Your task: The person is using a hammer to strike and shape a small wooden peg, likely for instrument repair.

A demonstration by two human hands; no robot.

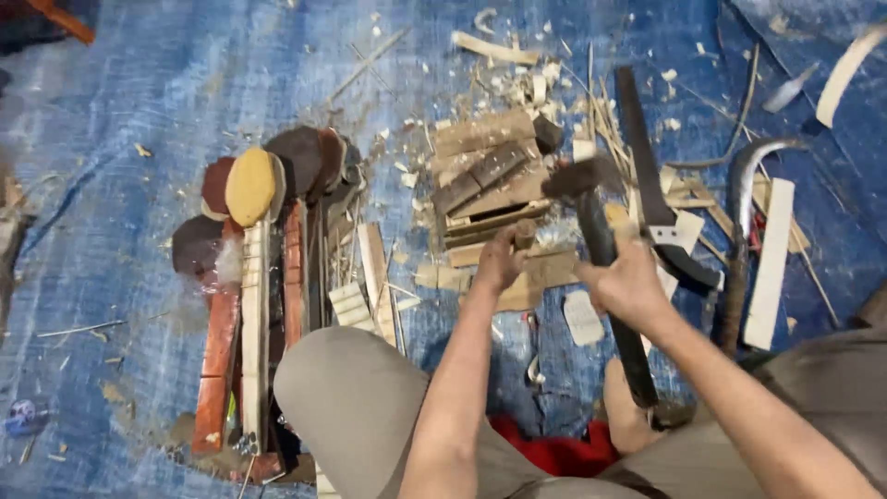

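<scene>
Resting at the centre of the blue tarp floor (139, 111), the stack of short wood blocks (490, 180) looks stiff, light and liable to split along the grain, best steadied low at its near edge. The left hand (502, 259) is closed on a small wooden piece (524, 236) at the stack's 6 o'clock, forearm running straight out from the bent knee. At 3 o'clock the right hand (628, 282) has its grip wrapped mid-handle round a dark hammer (591, 199), seemingly head-heavy, wrist cocked, with a curved blade (744, 194) beyond.
</scene>
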